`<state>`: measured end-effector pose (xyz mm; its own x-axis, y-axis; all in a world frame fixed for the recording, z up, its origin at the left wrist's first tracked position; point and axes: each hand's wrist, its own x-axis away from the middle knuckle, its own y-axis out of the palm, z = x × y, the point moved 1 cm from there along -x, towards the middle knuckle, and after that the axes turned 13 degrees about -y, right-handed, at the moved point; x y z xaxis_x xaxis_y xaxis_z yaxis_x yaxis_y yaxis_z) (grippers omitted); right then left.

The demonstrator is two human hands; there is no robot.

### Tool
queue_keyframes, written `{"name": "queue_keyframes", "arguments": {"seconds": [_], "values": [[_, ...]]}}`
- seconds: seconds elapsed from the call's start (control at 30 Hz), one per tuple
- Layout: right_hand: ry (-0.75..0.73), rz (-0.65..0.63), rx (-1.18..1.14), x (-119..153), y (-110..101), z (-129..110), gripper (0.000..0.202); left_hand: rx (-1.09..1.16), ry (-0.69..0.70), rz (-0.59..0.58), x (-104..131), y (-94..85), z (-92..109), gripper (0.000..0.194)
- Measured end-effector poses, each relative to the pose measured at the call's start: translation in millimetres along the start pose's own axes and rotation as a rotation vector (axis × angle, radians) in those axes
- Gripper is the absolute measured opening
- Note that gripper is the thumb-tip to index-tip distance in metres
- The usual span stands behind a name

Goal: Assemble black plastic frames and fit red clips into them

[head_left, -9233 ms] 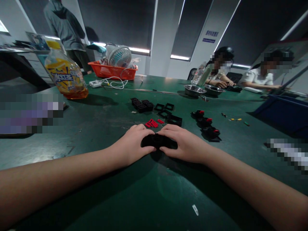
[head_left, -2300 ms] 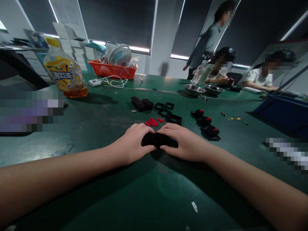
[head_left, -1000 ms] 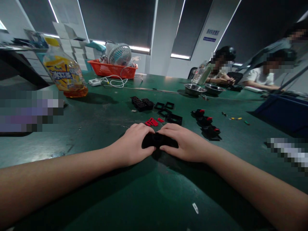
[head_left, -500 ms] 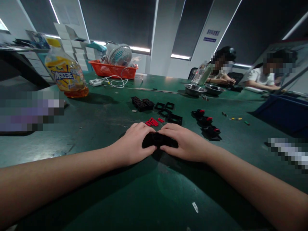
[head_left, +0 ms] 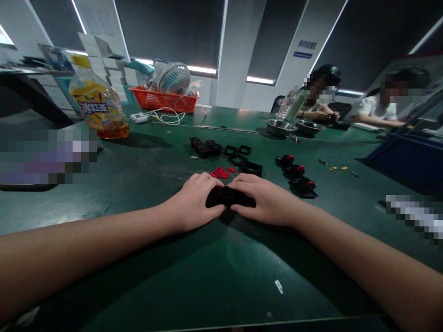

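Between my two hands is a small black part [head_left: 227,195], its details too dark to make out. My left hand [head_left: 200,201] grips its left side, and my right hand [head_left: 265,199] grips its right side, thumbs nearest me. Just beyond the fingers lie small red pieces [head_left: 219,172]. Behind them are black square frames [head_left: 244,150] and a cluster of black blocks [head_left: 205,147]. To the right of my right hand stand several black pieces with red parts [head_left: 302,185] in a slanting row.
A drink bottle [head_left: 98,103] stands at left. Farther back are an orange basket [head_left: 164,99] with a fan, a white cable [head_left: 166,116] and metal bowls [head_left: 280,127]. A blue bin [head_left: 408,159] is at right. Two people sit across the green table [head_left: 221,286].
The view has shifted slightly, bringing the table's near edge into sight. Both hands keep their grip on the black part, with hardly any change in pose.
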<state>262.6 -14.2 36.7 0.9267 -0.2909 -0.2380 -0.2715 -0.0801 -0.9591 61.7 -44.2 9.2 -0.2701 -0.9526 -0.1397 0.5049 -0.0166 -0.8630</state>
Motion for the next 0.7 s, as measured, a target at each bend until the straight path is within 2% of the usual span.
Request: {"name": "queue_keyframes", "arguments": {"seconds": [0.7], "values": [[0.005, -0.006, 0.01, -1.2, -0.5, -1.3, 0.022, -0.012, 0.013, -0.011, 0.7, -1.2, 0.6, 0.037]]}}
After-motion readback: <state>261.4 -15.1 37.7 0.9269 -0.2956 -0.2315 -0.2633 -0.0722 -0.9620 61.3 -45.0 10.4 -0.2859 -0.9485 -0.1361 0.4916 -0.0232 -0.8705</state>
